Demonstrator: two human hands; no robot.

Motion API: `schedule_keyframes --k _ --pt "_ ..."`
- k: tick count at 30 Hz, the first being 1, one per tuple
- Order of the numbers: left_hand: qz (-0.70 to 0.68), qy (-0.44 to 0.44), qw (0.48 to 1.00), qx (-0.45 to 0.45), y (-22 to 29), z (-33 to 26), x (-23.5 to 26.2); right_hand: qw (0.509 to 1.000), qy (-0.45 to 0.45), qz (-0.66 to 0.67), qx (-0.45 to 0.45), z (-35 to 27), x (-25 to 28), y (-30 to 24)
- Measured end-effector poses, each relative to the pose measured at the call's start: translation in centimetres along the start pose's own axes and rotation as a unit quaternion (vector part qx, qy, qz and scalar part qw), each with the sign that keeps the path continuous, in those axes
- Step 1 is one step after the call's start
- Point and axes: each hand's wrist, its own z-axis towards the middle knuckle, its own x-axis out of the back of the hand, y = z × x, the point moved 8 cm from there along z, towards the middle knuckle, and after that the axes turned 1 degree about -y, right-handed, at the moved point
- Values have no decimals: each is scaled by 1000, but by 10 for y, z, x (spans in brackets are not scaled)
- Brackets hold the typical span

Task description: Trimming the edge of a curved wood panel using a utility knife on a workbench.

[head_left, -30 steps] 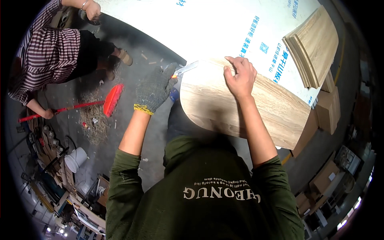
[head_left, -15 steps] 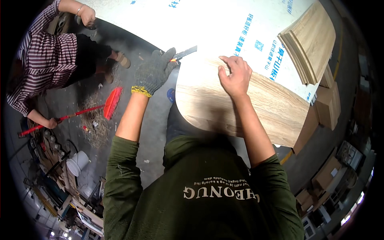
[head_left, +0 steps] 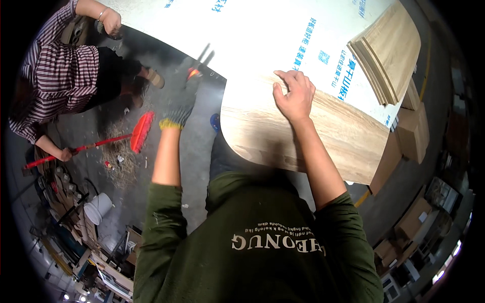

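Note:
A light wood-grain board (head_left: pixel 323 136) with a rounded corner lies before me on a white film-covered sheet (head_left: pixel 262 35). My bare right hand (head_left: pixel 294 93) presses flat on the board's upper edge. My left hand (head_left: pixel 183 93) wears a grey glove with a yellow cuff. It is raised to the left of the board and closed on a small tool (head_left: pixel 202 59) with a red-orange part and a dark tip, blurred by motion.
A stack of wood panels (head_left: pixel 391 53) lies on the sheet at upper right. A person in a striped shirt (head_left: pixel 60 81) at left sweeps debris with a red broom (head_left: pixel 134 134). A white bucket (head_left: pixel 98 207) and clutter stand at lower left; boxes at right.
My left hand has moved up and away from the board's edge with the tool. The right hand stays on the board. The sweeping person's broom has shifted.

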Motion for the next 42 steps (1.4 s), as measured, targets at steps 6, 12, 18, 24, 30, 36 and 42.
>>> schedule_keyframes --k 6,12,18,24,30,36,42 --pt "4 40 986 164 -82 -129 -31 1000 1 -7 -2 0 1 0" --pt "-73 -81 954 279 -54 -143 -18 1000 10 -7 4 -1 2 2" --pt "-67 -115 988 83 -16 -145 -23 999 -23 1 40 -26 2 -6" --pt "-53 -313 947 -40 27 -141 -45 997 -36 9 63 -33 6 -10" --pt "10 -270 956 -116 29 -47 -55 997 -35 17 63 -33 5 -7" --pt "22 -253 948 -191 40 -66 -47 998 -38 13 51 -34 5 -3" --pt "9 -374 926 -45 26 -48 -60 997 -21 15 71 -35 7 -12"
